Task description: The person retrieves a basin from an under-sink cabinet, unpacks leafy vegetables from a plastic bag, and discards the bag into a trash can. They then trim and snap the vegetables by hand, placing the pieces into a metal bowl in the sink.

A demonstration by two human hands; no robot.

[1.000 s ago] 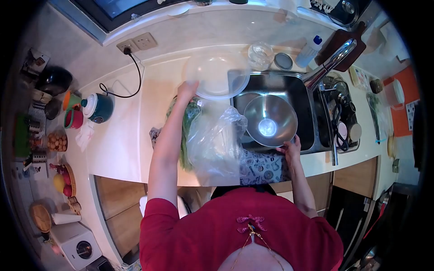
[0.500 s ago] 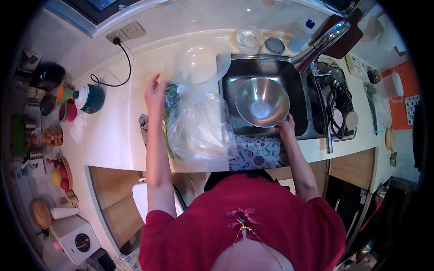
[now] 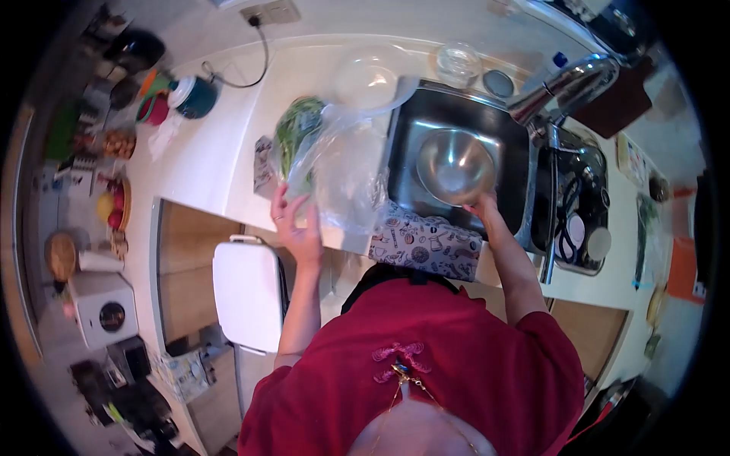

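Over there the bowl (image 3: 455, 167) is smooth, shiny metal, and so is the faucet (image 3: 572, 87). The bag (image 3: 346, 175) is thin, crinkled, glossy plastic; the patterned cloth (image 3: 426, 242) looks matt. 1 board (image 3: 614, 100) is dark and dull, the bin lid (image 3: 247, 295) smooth.

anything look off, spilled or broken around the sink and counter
No spill or breakage shows. Slightly odd: the clear round dish seems to overlap the far left corner of the sink instead of sitting wholly on the counter. The plastic bag is also crumpled.
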